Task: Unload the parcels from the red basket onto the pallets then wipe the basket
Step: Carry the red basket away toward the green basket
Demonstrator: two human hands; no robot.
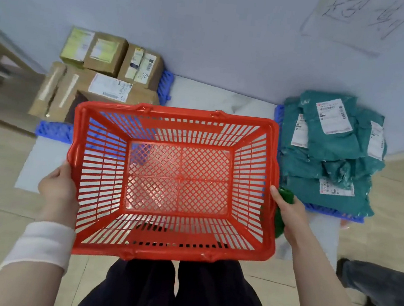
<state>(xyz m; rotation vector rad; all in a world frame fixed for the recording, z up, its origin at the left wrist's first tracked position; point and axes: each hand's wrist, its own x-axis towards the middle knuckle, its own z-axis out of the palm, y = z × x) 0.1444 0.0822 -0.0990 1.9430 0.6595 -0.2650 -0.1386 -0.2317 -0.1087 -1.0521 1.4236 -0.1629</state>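
Against the pale wall [233,31], parcels [330,151] cover blue pallets [53,132].

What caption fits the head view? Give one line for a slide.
Both hands, left hand and right hand, hold the empty red basket; a green cloth is in the right.

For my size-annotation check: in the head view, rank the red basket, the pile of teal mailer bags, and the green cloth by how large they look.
1. red basket, though nearness to the camera inflates it
2. pile of teal mailer bags
3. green cloth, partly hidden by the right hand
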